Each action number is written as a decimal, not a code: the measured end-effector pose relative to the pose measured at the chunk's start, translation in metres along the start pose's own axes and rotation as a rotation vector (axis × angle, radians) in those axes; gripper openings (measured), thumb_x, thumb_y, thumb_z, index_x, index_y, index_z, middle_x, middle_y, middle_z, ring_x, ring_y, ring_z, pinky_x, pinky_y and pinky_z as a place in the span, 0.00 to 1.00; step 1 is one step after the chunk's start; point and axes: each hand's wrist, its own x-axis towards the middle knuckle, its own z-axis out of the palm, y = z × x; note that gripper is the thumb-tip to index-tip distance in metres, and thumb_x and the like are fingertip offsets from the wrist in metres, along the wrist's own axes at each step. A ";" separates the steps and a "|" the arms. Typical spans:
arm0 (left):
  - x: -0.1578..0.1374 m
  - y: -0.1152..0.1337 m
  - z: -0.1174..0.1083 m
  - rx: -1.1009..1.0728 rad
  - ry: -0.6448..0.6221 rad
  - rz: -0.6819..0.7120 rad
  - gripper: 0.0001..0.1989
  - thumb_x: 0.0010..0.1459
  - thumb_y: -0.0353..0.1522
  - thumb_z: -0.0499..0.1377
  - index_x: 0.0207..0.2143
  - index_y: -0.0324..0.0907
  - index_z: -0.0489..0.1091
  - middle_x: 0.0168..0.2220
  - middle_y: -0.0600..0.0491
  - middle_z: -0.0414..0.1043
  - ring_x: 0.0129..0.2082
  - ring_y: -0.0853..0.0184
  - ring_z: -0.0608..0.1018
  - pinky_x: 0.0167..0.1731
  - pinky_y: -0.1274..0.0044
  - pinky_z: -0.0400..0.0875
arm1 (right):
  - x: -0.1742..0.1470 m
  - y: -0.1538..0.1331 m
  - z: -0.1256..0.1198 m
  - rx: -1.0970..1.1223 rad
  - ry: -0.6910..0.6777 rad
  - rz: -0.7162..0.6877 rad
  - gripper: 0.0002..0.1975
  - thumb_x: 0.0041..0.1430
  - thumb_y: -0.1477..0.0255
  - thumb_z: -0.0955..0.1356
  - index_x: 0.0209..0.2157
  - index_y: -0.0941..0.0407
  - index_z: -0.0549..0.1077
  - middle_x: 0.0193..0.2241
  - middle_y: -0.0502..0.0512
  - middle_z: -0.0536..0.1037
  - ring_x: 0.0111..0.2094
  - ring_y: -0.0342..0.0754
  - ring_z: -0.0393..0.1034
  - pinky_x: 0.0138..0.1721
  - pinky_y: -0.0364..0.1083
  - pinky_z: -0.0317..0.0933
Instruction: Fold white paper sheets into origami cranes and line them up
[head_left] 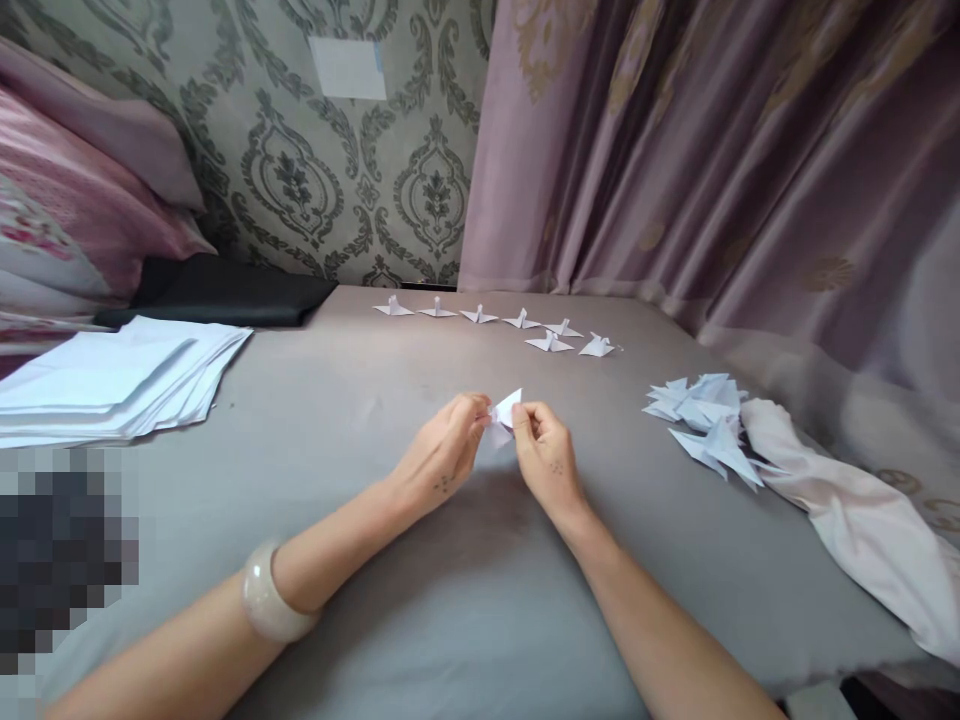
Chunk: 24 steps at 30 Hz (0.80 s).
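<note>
Between my two hands, above the middle of the grey-covered surface (360, 400), is a small white folded paper crane (508, 408). My left hand (450, 445) pinches its left end with thumb and fingertips, and a bangle (274, 595) circles that wrist. On the opposite side my right hand (547, 455) grips the paper between thumb and bent forefinger. One pointed flap sticks up between the hands. The fingers hide part of the folds. Farther back, several small white paper cranes (479, 314) stand in a row with their wings spread.
A stack of white paper sheets (150, 385) lies at the left, in front of a folded black cloth (225, 288). At the right, larger paper cranes (709, 415) are heaped beside a bunched pale cloth (847, 505). Pink curtains (585, 150) hang behind the right edge.
</note>
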 end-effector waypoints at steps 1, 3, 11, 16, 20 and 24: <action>-0.001 0.001 0.001 0.003 0.008 -0.029 0.07 0.65 0.32 0.46 0.42 0.43 0.61 0.43 0.46 0.70 0.38 0.67 0.73 0.41 0.76 0.65 | 0.000 0.001 0.000 -0.016 0.023 0.012 0.15 0.60 0.58 0.62 0.30 0.55 0.68 0.25 0.51 0.73 0.27 0.45 0.67 0.30 0.43 0.59; -0.001 0.004 0.002 -0.024 0.029 -0.096 0.07 0.65 0.34 0.47 0.42 0.43 0.61 0.41 0.47 0.72 0.36 0.67 0.73 0.39 0.76 0.65 | 0.001 0.002 0.000 -0.015 0.050 0.014 0.14 0.61 0.58 0.61 0.32 0.55 0.67 0.25 0.51 0.73 0.27 0.45 0.67 0.29 0.43 0.59; 0.006 0.012 0.002 -0.581 0.073 -0.294 0.07 0.63 0.36 0.53 0.35 0.42 0.61 0.43 0.48 0.72 0.43 0.67 0.74 0.45 0.75 0.65 | 0.002 0.000 -0.002 0.077 0.092 -0.082 0.11 0.62 0.61 0.61 0.34 0.54 0.65 0.28 0.51 0.71 0.30 0.45 0.67 0.32 0.43 0.62; 0.010 0.014 0.001 -0.849 0.085 -0.489 0.13 0.58 0.41 0.58 0.33 0.41 0.61 0.29 0.54 0.71 0.33 0.69 0.75 0.40 0.74 0.69 | 0.002 0.003 -0.003 0.118 0.111 -0.096 0.10 0.63 0.61 0.60 0.37 0.54 0.65 0.31 0.53 0.73 0.31 0.45 0.69 0.33 0.44 0.64; 0.011 0.012 0.000 -1.058 0.053 -0.623 0.14 0.55 0.41 0.61 0.32 0.41 0.61 0.24 0.56 0.71 0.26 0.71 0.74 0.33 0.75 0.69 | -0.004 0.006 -0.004 -0.021 0.127 -0.279 0.07 0.64 0.66 0.60 0.39 0.53 0.65 0.36 0.55 0.75 0.37 0.46 0.71 0.39 0.46 0.64; 0.011 0.009 0.004 -1.220 0.051 -0.785 0.16 0.50 0.39 0.65 0.31 0.41 0.62 0.25 0.57 0.70 0.26 0.73 0.73 0.31 0.79 0.68 | -0.010 0.007 -0.003 -0.152 0.039 -0.452 0.06 0.64 0.70 0.59 0.39 0.51 0.66 0.36 0.55 0.76 0.37 0.47 0.71 0.40 0.47 0.64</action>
